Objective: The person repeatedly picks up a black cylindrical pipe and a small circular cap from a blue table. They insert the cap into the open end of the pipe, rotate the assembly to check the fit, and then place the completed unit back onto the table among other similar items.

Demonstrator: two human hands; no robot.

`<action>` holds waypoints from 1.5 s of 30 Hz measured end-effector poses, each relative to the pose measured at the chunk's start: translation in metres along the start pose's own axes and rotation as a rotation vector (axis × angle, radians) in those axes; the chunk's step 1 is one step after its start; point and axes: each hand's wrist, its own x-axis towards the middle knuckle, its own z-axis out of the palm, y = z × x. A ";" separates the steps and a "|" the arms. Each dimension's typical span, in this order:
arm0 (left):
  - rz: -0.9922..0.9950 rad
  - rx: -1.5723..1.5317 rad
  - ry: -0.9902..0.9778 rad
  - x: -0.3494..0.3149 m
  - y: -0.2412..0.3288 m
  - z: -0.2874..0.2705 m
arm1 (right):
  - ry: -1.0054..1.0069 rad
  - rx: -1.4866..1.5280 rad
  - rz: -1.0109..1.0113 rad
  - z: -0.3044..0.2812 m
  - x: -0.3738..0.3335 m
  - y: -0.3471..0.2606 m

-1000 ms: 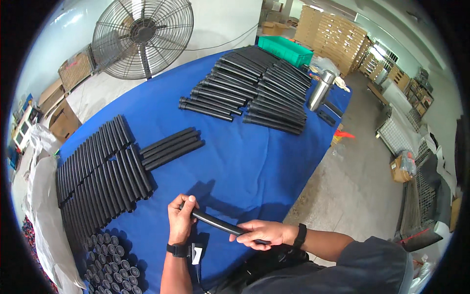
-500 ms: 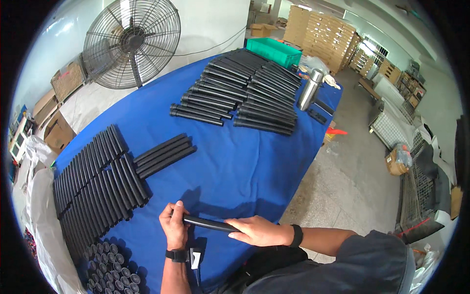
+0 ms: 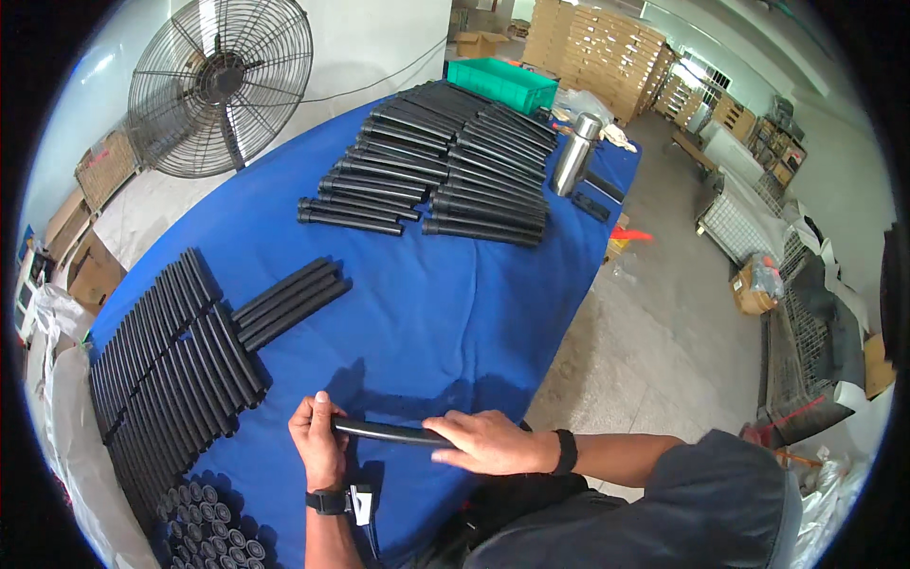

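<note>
Above the near edge of the blue-covered table I hold a black tube (image 3: 391, 432) roughly level. Its left end is gripped by my left hand (image 3: 318, 440), thumb pointing up. Around the right end close the fingers of my right hand (image 3: 488, 443), covering that tip. To the left lie rows of plain black tubes (image 3: 171, 370), with several more tubes (image 3: 292, 302) set apart at a slant beside them. Short black round pieces with ringed ends (image 3: 210, 526) stand clustered at the lower left. Farther back, black tubes with wider collared ends (image 3: 379, 180) lie in two stacked columns.
A steel flask (image 3: 576, 156) stands at the table's far right, near a small black object (image 3: 591, 207). Behind the stacks sits a green crate (image 3: 502, 83). A large fan (image 3: 223, 83) stands beyond the table. Wire cages (image 3: 744, 223) line the right side.
The whole view has shifted, so the table and its contents sit farther left in the picture. Both hands keep hold of the tube; the right fingers look slightly more bent.
</note>
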 end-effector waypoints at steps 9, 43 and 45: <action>-0.003 0.016 0.039 0.001 0.003 0.005 | -0.042 0.144 -0.044 0.009 0.002 0.016; 0.023 0.019 0.051 0.002 0.000 0.005 | -0.067 -0.114 0.010 -0.004 0.006 0.017; 0.024 0.014 0.047 0.002 0.000 0.006 | 0.017 0.018 -0.015 -0.003 0.006 0.024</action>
